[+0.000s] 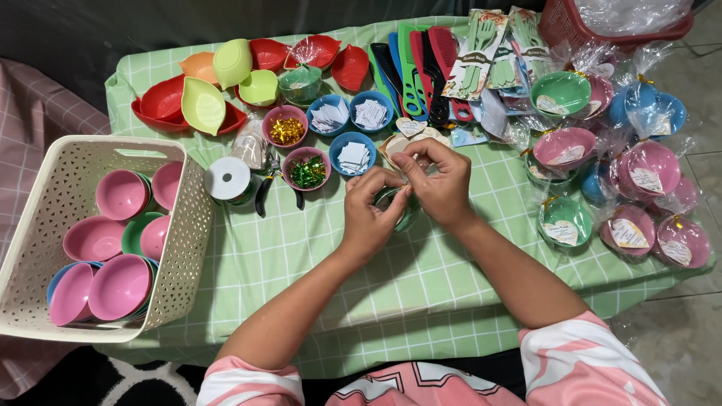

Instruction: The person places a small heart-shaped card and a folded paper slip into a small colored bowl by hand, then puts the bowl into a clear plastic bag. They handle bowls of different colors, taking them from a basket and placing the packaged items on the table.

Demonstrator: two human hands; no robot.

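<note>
My left hand [368, 214] and my right hand [438, 183] meet over the middle of the green checked table [301, 256]. Between them sits a small green bowl wrapped in clear plastic [398, 207], mostly hidden by the fingers. Both hands pinch the gathered plastic at its top. Just beyond the hands lie heart-shaped paper tags [412, 129]. A pink bowl of gold ribbon bits [285, 128], a pink bowl of green ribbon bits [307, 169] and blue bowls of white paper slips [353, 154] stand behind my left hand.
A cream perforated basket [45, 225] of pink, green and blue bowls stands at the left. Wrapped bowls [647, 173] crowd the right side. Combs [421, 68], packed green cutlery [481, 53], leaf-shaped dishes [203, 101], a ribbon spool [227, 179] and pliers [267, 188] lie at the back. A red basket [587, 26] sits far right.
</note>
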